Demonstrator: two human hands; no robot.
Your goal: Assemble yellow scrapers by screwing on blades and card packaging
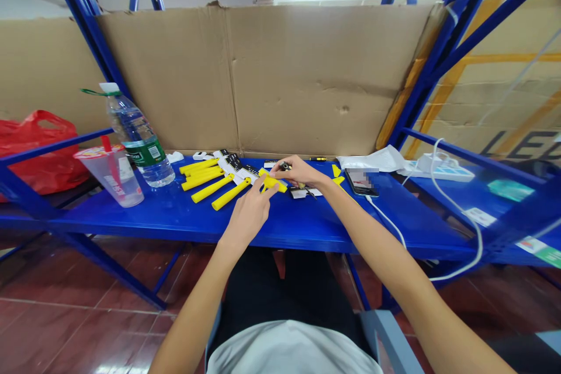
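Observation:
My left hand has its fingers closed on a yellow plastic part, which lies low over the blue table. My right hand is curled at the far side of the same part, fingertips close against it. A slim tool with a dark round end, apparently a screwdriver, sits in that hand; a thin shaft shows below the palm. Left of my hands, several yellow handles lie fanned out, with black-and-white printed cards at their far ends. The fingertips partly hide the yellow part.
A water bottle and a plastic cup stand at the left. To the right lie a phone on a white cable, a white bag and a power strip. A cardboard sheet walls off the back.

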